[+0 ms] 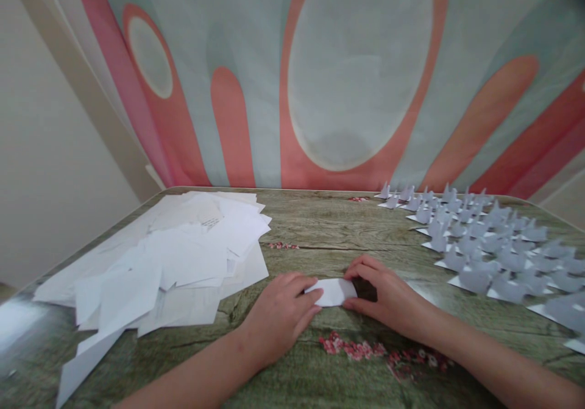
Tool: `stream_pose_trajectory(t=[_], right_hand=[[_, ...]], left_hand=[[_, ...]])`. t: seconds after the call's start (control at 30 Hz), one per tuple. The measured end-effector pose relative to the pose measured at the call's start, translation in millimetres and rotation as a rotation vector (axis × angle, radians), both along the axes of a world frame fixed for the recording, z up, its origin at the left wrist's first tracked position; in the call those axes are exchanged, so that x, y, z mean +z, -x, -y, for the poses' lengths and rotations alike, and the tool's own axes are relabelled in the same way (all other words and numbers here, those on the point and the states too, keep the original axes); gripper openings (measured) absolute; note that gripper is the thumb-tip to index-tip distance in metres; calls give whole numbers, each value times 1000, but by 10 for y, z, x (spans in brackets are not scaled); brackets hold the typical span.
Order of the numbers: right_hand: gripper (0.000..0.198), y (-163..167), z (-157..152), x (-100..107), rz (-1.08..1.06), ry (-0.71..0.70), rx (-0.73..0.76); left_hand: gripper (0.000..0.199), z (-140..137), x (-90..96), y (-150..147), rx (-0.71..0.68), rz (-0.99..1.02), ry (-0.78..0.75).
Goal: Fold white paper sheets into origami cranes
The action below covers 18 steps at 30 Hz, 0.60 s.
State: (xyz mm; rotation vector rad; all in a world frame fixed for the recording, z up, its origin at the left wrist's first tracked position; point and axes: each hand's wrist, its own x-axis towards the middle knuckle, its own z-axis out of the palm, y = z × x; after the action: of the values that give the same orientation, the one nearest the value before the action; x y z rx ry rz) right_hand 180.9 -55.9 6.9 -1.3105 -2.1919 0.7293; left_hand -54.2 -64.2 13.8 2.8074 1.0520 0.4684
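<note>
Think of your small white paper [336, 292] as the middle of a clock. It is on the wood-look table [322, 223], right between your hands. Your left hand [284, 308], at 9 o'clock, has its thumb and fingers closed on the left end. Your right hand [386, 293], at 3 o'clock, pinches the other end, thumb at the near corner and finger at the far one, with a gap behind the paper. I can't tell how hard either hand is squeezing.

The paper looks folded, but it's too blurry to count the layers. It should be very light. It's likely a bit stiff where it's folded and bendy where it's thin. It may slide on the smooth top, and it could crease or tear if you pull hard. The two short ends look like the best places to hold, with soft fingertips.

At 10 o'clock lies a messy pile of white sheets [192, 259]. At 2 o'clock stand rows of white paper shapes [478, 275]. Pink flowers [361, 350] show on the table at 5 o'clock.
</note>
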Motion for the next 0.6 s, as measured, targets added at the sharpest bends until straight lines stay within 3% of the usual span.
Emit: stream_pose_trajectory(t=[0.2,0.6], right_hand=[[21,4,-4,6,10,-54,16],[27,101,86,-91,319,-505,203]], left_hand=[[26,-22,-16,18,8,48,65],[26,-22,-21,2,2,14,28]])
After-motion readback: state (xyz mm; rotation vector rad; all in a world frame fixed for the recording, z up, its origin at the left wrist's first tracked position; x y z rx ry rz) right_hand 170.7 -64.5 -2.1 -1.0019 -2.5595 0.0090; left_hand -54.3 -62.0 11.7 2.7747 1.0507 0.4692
